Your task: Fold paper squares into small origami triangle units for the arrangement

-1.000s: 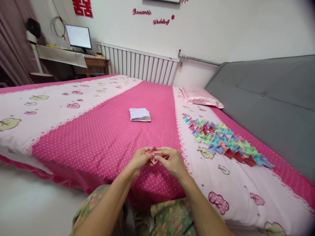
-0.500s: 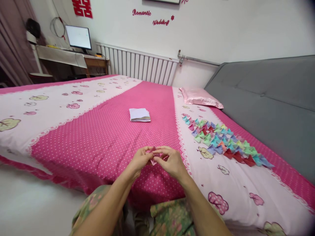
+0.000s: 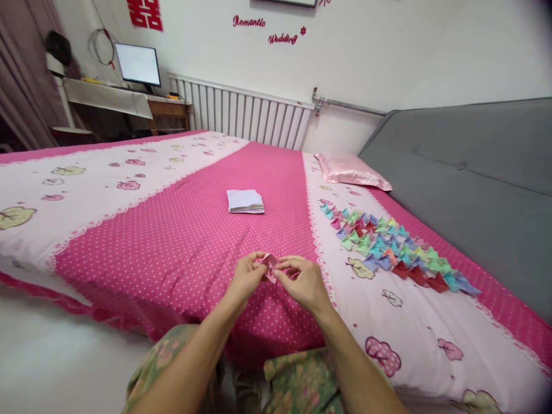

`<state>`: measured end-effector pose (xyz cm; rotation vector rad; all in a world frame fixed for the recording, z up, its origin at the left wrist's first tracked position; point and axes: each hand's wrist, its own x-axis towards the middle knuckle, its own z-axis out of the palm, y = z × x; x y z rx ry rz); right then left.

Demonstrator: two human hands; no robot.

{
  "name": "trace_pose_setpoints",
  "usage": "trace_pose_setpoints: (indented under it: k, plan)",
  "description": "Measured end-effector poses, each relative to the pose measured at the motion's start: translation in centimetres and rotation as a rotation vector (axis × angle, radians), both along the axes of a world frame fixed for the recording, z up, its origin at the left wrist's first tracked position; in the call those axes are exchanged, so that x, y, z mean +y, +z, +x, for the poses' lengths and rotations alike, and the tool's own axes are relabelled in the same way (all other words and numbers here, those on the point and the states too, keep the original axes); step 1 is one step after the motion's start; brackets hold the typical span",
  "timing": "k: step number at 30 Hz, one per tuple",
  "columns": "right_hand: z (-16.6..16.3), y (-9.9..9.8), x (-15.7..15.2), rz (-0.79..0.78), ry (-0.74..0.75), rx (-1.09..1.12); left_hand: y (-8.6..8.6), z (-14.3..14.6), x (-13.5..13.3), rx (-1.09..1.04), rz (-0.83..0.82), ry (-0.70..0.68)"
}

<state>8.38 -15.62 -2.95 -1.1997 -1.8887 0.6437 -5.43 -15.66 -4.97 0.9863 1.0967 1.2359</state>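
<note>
A small pink folded paper (image 3: 269, 267) is pinched between both hands above the near edge of the bed. My left hand (image 3: 246, 277) grips its left side with thumb and fingers. On the other side, my right hand (image 3: 301, 280) has its thumb and fingertips closed on the paper's right edge. The paper's upper face shows a partly opened fold; its underside is hidden. Farther off, a stack of square paper sheets (image 3: 245, 201) lies on the bedspread, white on top. To the right sit rows of colourful folded paper boats (image 3: 388, 244).
The bed (image 3: 181, 241) has a pink dotted and white printed cover. A pink pillow (image 3: 351, 171) lies near the grey headboard (image 3: 470, 172). Behind stand a white radiator (image 3: 241, 109) and a desk with a monitor (image 3: 138, 64).
The pink paper has turned and its folds have spread wider, showing more of its face. Both hands have shifted slightly; the stack and the boats are unmoved.
</note>
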Motion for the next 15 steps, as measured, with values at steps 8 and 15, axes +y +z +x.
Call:
trace_pose_setpoints:
  k: [8, 15]
  plan:
    - [-0.1, -0.7, 0.1, -0.013, -0.052, -0.174, -1.1, 1.0, 0.0, 0.051, 0.042, 0.036]
    - [-0.2, -0.6, 0.0, 0.024, -0.077, -0.229, -1.2, 1.2, 0.0, 0.02, 0.058, 0.029]
